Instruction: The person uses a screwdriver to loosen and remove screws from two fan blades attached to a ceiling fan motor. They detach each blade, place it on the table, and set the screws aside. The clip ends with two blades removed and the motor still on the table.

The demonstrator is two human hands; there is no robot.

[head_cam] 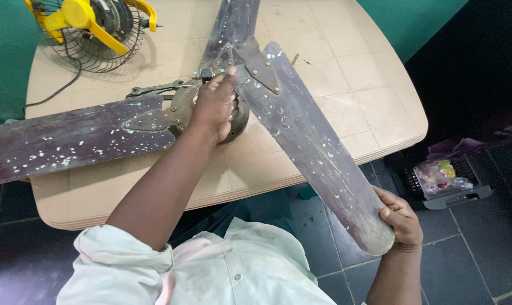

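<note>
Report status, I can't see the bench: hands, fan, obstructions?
Left hand on ceiling fan hub. Right hand grips blade tip. Wrench beside hub; yellow fan at table corner.

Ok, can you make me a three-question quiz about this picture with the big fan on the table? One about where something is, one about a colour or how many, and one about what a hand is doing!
1. Where is the small fan?
A. on the floor
B. at the table's far left corner
C. on the person's lap

2. How many blades does the ceiling fan show?
A. three
B. one
C. five

3. What is the right hand doing?
A. resting flat on the table
B. holding a wrench
C. gripping the tip of a blade

Answers:
1. B, it stands on the beige table at the far left corner.
2. A, three dusty purple blades spread out from the hub.
3. C, its fingers wrap the blade's end that sticks out past the table edge, while the left hand rests on the hub.
</note>
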